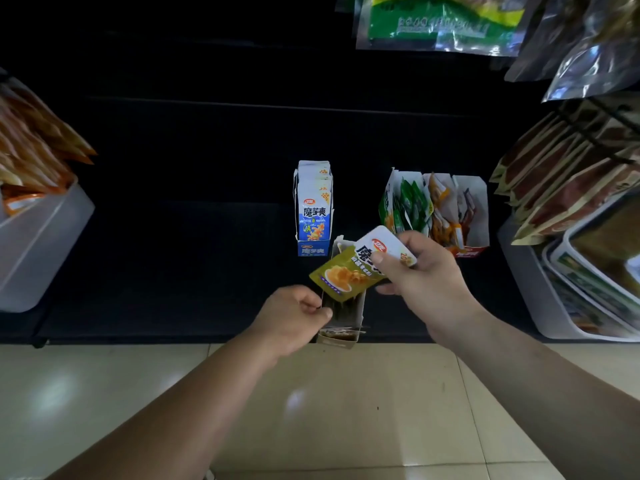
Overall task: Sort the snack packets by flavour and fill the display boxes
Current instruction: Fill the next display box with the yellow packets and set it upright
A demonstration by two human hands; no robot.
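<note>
A dark shelf (173, 254) fills the middle of the frame, with pale glossy floor tiles (104, 393) along the bottom. At the left edge stands a white bin (41, 244) of orange packets. Tubs of brown packs (554, 188) sit at the right, and foil bags (433, 22) hang at the upper right. Centre frame, a blue display box (312, 250) stands packed with blue-and-white packets. Right of it is a mixed box (476, 202) of green and orange ones.

Lower centre, the left hand (294, 317) pinches the left wall of an open box (359, 308), whose dim inside seems to hold olive packets. The right hand (426, 275) clamps thumb and fingers on an olive-and-white snack packet (346, 275). The packet is tilted, and its lower corner is just above the box's mouth.
</note>
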